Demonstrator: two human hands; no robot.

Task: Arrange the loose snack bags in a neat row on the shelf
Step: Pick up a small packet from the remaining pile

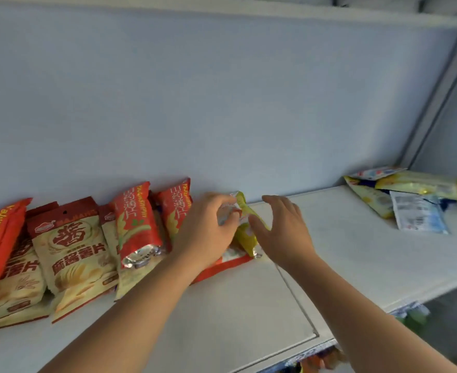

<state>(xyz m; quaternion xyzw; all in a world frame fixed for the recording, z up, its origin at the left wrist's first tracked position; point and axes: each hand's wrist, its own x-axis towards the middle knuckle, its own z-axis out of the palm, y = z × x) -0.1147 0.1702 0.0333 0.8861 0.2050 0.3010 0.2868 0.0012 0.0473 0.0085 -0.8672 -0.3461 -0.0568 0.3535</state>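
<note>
A row of red and cream snack bags (pixel 76 246) leans against the back wall on the left of the white shelf (pixel 343 251). At the row's right end stands a yellow-green bag (pixel 246 232) on its edge. My left hand (pixel 208 232) pinches the top of that bag with curled fingers. My right hand (pixel 281 230) hovers just right of it, fingers spread and relaxed, fingertips touching or nearly touching its side. A red-edged bag (pixel 230 262) lies flat beneath both hands.
A loose pile of yellow and blue-white bags (pixel 410 200) lies at the far right corner of the shelf. Bare shelf surface spreads between the hands and that pile. A lower shelf with packets (pixel 313 359) shows below the front edge.
</note>
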